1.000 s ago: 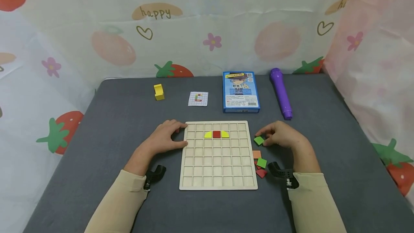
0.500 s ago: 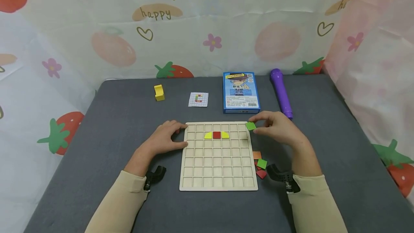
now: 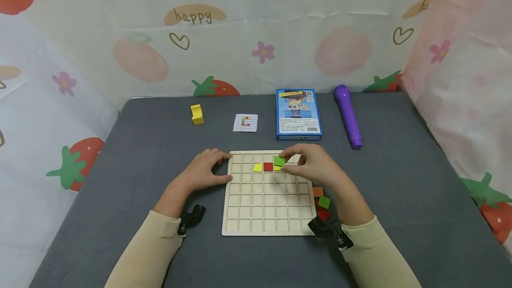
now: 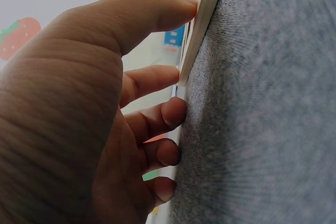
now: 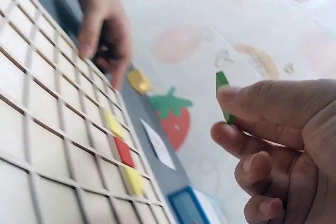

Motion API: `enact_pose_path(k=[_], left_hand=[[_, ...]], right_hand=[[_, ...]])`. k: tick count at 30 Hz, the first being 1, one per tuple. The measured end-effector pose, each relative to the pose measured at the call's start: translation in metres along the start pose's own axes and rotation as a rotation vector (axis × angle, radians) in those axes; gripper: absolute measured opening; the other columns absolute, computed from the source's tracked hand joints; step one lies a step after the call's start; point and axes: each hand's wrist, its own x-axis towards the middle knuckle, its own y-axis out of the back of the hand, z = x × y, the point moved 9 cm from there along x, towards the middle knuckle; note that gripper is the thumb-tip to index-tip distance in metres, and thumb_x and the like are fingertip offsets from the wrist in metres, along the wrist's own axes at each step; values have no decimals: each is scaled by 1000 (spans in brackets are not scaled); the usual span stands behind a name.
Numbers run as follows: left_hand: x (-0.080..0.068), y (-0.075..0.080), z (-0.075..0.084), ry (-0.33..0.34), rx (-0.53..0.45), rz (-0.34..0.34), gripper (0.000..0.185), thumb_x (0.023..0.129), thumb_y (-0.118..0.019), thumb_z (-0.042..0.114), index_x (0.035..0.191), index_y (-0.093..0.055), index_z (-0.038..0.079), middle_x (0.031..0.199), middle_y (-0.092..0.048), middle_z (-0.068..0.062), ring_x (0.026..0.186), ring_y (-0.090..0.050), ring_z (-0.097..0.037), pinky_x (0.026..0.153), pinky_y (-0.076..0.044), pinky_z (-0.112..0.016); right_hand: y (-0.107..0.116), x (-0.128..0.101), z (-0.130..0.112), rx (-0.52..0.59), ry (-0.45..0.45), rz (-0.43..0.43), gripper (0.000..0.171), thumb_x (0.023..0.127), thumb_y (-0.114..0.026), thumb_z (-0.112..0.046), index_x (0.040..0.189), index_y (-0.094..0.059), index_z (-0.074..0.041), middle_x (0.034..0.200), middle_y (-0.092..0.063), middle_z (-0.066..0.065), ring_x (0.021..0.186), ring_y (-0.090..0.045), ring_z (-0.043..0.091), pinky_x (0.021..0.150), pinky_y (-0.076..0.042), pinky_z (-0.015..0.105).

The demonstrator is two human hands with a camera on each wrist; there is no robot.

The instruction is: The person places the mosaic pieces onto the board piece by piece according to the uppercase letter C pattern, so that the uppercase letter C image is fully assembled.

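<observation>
While the left hand (image 3: 202, 173) is resting curled against the left edge of the grid board (image 3: 269, 217), thumb on the rim and holding nothing, the right hand (image 3: 312, 166) is pinching a green tile (image 3: 279, 161) between thumb and forefinger above the board's upper rows. The tile is hanging just over the yellow quarter piece to the right of the red tile (image 3: 268, 166); whether it is touching the board cannot be settled from the head view. Judging by its look, the tile is thin, stiff, light and probably smooth, so an edge pinch suits it. The cells are being fenced by low ridges, leaving little slack for a square piece. Spare tiles (image 3: 323, 202) are lying just off the board's right edge. Beyond the board's far edge, the bench (image 3: 400, 181) is carrying a blue box (image 3: 298, 114), a purple cylinder (image 3: 347, 115) and a pattern card (image 3: 245, 122), well apart from the work.
</observation>
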Motion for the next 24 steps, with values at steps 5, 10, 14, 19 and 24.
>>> enact_pose_path(k=[5,10,14,19,24], left_hand=[[0,0,0,5,0,-4,60,88,-78,43,137,-63,11,98,-53,-1,89,-45,-20,82,-35,-43],[0,-1,-1,16,7,-7,61,87,-78,44,138,-63,12,99,-53,-1,89,-44,-20,82,-35,-43],[0,-2,-2,21,9,-11,61,88,-78,44,138,-63,12,99,-53,-1,89,-45,-20,82,-35,-42],[0,-1,-1,14,4,-9,61,88,-78,44,138,-63,12,98,-52,-1,89,-44,-20,81,-35,-42],[0,0,0,13,0,-11,60,88,-78,44,138,-63,12,98,-52,0,89,-44,-20,82,-35,-42]], right_hand=[[-30,7,-5,-38,12,-17,25,91,-78,-16,116,-77,-11,106,-69,2,71,-59,19,63,-50,36],[-61,17,-4,-182,4,14,26,85,-77,-13,110,-79,-10,93,-63,-2,79,-54,17,69,-45,33],[-81,23,4,-256,-45,24,27,83,-76,-11,110,-80,-10,80,-55,-2,71,-49,14,61,-37,30],[-89,24,6,-296,-62,41,32,82,-74,-7,113,-80,-9,73,-49,-1,65,-44,13,55,-29,29],[-88,22,3,-310,-72,70,26,85,-75,-13,111,-79,-12,78,-53,-3,66,-48,13,55,-35,29]])
